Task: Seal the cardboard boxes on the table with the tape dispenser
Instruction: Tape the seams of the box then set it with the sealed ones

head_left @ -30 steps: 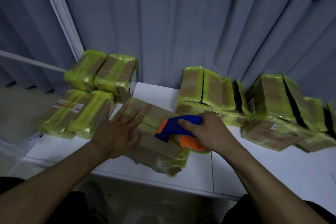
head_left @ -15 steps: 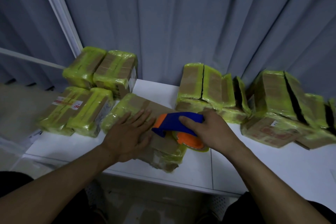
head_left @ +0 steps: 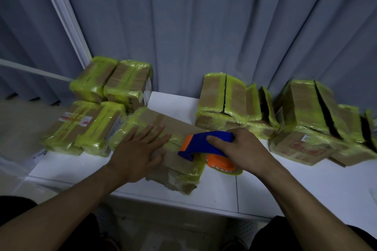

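Head view: right hand (head_left: 242, 151) grips blue plastic tape dispenser (head_left: 204, 145).

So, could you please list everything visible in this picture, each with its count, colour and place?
centre box: one, brown with yellow-green tape, middle of the table
tape dispenser: one, blue and orange, at the centre box's right end
left taped boxes: four, brown and yellow-green, at the left
right taped boxes: several, count unclear, same colours, along the curtain
table: one, white
curtain: grey, behind the table
left hand: flat on the centre box
right hand: grips the tape dispenser
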A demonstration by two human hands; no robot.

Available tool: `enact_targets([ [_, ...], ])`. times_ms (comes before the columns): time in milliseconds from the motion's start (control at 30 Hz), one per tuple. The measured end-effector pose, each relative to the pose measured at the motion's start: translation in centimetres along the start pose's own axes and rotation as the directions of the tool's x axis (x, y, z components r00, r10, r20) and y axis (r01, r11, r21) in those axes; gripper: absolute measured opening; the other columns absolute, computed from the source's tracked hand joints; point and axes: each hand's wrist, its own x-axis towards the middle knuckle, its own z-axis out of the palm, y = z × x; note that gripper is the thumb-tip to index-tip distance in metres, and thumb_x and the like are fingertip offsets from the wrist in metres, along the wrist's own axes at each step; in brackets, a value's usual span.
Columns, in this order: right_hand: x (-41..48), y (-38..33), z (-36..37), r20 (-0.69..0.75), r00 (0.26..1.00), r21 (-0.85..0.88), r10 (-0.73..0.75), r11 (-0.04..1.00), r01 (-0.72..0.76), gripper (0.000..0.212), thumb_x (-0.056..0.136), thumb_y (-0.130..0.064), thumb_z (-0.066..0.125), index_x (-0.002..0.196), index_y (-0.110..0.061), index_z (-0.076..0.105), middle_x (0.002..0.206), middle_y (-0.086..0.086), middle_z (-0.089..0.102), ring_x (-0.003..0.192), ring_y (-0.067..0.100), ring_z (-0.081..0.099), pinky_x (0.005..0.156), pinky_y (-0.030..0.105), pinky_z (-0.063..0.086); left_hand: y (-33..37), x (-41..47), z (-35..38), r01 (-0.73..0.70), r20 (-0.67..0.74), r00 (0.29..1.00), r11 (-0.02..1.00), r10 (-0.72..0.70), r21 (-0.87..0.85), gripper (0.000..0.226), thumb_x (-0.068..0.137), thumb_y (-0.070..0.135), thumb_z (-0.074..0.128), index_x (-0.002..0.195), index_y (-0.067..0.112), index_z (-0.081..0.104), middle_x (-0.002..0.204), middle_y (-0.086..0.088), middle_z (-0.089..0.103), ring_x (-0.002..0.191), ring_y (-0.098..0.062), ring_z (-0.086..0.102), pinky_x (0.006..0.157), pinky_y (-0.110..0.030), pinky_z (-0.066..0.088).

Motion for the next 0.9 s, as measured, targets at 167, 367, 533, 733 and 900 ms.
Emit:
enact_targets([
  [167, 0.7, -1.8, 2.1, 0.027, 1.0, 0.069, -0.009, 0.998, 0.007, 0.046, 0.092, -0.052, 0.069, 0.065, -0.016, 0.061, 0.052, -0.004, 0.055, 0.043, 0.004, 0.051, 0.044, 0.015, 0.034, -1.7, -0.2, -1.5, 0.104, 0.023, 0.994, 0.995, -0.104, 0.006, 0.062, 0.091, 0.059, 0.017, 0.152, 0.05, 0.021, 0.164, 0.014, 0.004, 0.153, -0.022, 0.007, 0.118, -0.061, -0.002],
  [367, 0.8, -1.9, 2.2, 0.032, 0.999, 0.059, -0.011, 0.998, 0.009, 0.048, 0.091, -0.054, 0.068, 0.066, -0.015, 0.061, 0.052, -0.004, 0.054, 0.042, 0.002, 0.052, 0.043, 0.015, 0.034, 0.8, -0.3, -0.4, -0.012, 0.027, 1.0, 0.996, 0.014, -0.083, 0.063, 0.094, 0.045, 0.018, 0.156, 0.039, 0.017, 0.164, 0.015, 0.011, 0.152, -0.012, 0.011, 0.121, -0.043, 0.007],
  [533, 0.5, -1.2, 1.8, 0.046, 0.999, 0.104, -0.012, 0.995, 0.007, 0.046, 0.092, -0.054, 0.068, 0.067, -0.016, 0.064, 0.056, -0.002, 0.059, 0.045, 0.004, 0.055, 0.045, 0.016, 0.036, 0.5, 0.1, -0.1, -0.013, -0.002, 1.0, 0.997, 0.013, -0.075, 0.058, 0.097, 0.042, 0.02, 0.155, 0.041, 0.023, 0.162, 0.016, 0.019, 0.149, -0.011, 0.021, 0.12, -0.044, 0.019],
  [733, -0.5, -0.2, -0.5, 0.028, 1.0, 0.123, 0.012, 0.992, -0.015, 0.046, 0.091, -0.055, 0.069, 0.069, -0.015, 0.071, 0.058, 0.002, 0.067, 0.049, 0.009, 0.062, 0.048, 0.019, 0.041, 0.5, 0.2, -0.2, -0.024, 0.005, 1.0, 0.998, 0.024, -0.063, 0.056, 0.097, 0.041, 0.026, 0.153, 0.04, 0.03, 0.161, 0.015, 0.024, 0.148, -0.012, 0.025, 0.117, -0.046, 0.027],
  [900, -1.2, 0.4, -0.2, 0.009, 1.0, 0.132, 0.027, 0.991, -0.028, 0.043, 0.091, -0.055, 0.069, 0.07, -0.016, 0.07, 0.055, -0.003, 0.064, 0.047, 0.006, 0.06, 0.047, 0.016, 0.039, 0.9, 0.2, -0.4, -0.018, 0.029, 0.999, 0.997, 0.02, -0.07, 0.058, 0.097, 0.043, 0.022, 0.154, 0.041, 0.025, 0.162, 0.017, 0.018, 0.15, -0.012, 0.02, 0.12, -0.046, 0.021],
])
